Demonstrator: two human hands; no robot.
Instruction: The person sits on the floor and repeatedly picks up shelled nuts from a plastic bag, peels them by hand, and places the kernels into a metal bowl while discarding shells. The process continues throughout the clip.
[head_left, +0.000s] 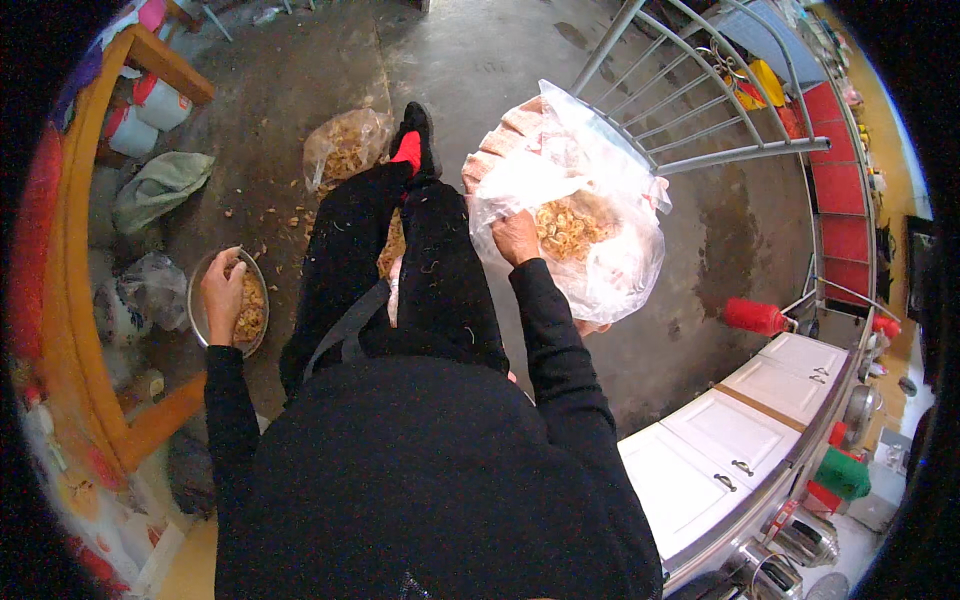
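My left hand (225, 289) reaches over a round metal bowl (196, 313) on the left; its fingers are at the bowl's far rim and over the brownish dried pieces (251, 309) inside. Whether the fingers grip the rim is unclear. On the right, my right hand (516, 237) is at the near-left side of an opened clear plastic bag (637, 281), its fingertips hidden in the film. Curled, light-brown dried pieces (566, 229) lie in this bag, which rests over a pinkish cloth-like thing (501, 146). Another clear bag (345, 146) with similar pieces stands on the floor near my shoe.
Small pieces are scattered on the concrete floor (270, 202) between the bowl and my leg. A wooden frame (79, 300), a green sack (161, 191) and a crumpled plastic bag (156, 289) are at the left. A metal-railed chair (735, 154) stands upper right; white cabinets (720, 450) line the lower right.
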